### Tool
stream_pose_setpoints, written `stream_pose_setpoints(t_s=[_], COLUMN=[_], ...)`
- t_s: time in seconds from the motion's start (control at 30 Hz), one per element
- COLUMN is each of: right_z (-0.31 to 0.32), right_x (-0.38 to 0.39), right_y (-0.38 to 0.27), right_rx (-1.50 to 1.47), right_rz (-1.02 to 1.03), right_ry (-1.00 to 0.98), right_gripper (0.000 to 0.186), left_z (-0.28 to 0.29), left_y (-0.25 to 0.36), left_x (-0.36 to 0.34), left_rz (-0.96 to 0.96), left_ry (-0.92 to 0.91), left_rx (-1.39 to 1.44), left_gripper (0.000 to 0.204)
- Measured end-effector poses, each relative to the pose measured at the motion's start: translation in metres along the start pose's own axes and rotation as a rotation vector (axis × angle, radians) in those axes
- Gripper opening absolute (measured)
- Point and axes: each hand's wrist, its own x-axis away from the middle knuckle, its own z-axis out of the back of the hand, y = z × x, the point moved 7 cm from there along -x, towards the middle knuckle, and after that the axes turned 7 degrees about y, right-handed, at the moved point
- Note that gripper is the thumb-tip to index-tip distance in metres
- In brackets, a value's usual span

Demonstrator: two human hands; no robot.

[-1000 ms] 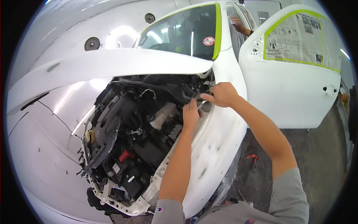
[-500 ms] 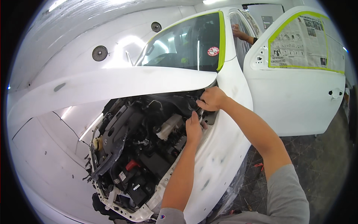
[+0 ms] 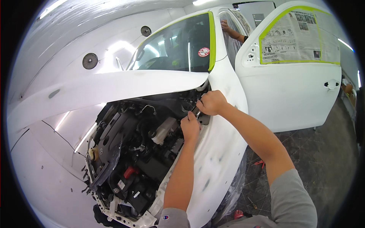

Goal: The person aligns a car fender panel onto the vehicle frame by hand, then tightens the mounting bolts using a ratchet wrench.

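Both of my hands are at the rear corner of the engine bay (image 3: 152, 163), beside the white fender (image 3: 220, 152). My left hand (image 3: 190, 127) is closed, its fingers curled over the bay's inner edge. Just above and to its right, my right hand (image 3: 211, 102) is closed with its thumb and fingers bent inward. A small silver metal piece (image 3: 197, 113) shows between the hands; its kind is hidden by my fingers. Over the bay, the raised white hood (image 3: 114, 85) ends a little above my right hand.
A white door (image 3: 289, 95) masked with newspaper and green tape stands open at right. Another person's hand (image 3: 235, 33) is by the plastic-covered door opening. Red-handled pliers (image 3: 260, 163) lie on the dark floor. A battery (image 3: 142, 195) sits at the bay's front.
The view has shifted, so the car sits further left in the picture. My right hand has come slightly away from the hood's corner, baring a gap under it. Both hands stay closed.
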Motion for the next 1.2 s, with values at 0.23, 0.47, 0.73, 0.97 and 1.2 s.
stream_pose_setpoints(t_s=[0.23,0.47,0.73,0.97,1.2], right_z=[0.0,0.01,0.023,0.026,0.036], right_x=[0.001,0.015,0.031,0.031,0.05], right_y=[-0.001,0.002,0.001,-0.002,-0.008], right_rx=[-0.009,0.018,0.035,0.035,0.043], right_rz=[-0.05,-0.18,-0.251,-0.304,-0.407], right_ry=[-0.024,-0.043,-0.021,-0.043,-0.108], right_gripper=[0.05,0.048,0.047,0.047,0.049], left_z=[0.003,0.003,0.0,0.003,0.003], left_y=[0.004,0.008,0.0,0.003,-0.002], left_x=[0.0,-0.002,-0.004,-0.004,-0.006], left_rz=[-0.015,-0.131,-0.096,-0.106,-0.106], left_ry=[-0.025,0.022,-0.017,0.0,0.017], left_rx=[-0.036,-0.126,-0.033,-0.065,-0.054], left_gripper=[0.048,0.05,0.051,0.048,0.043])
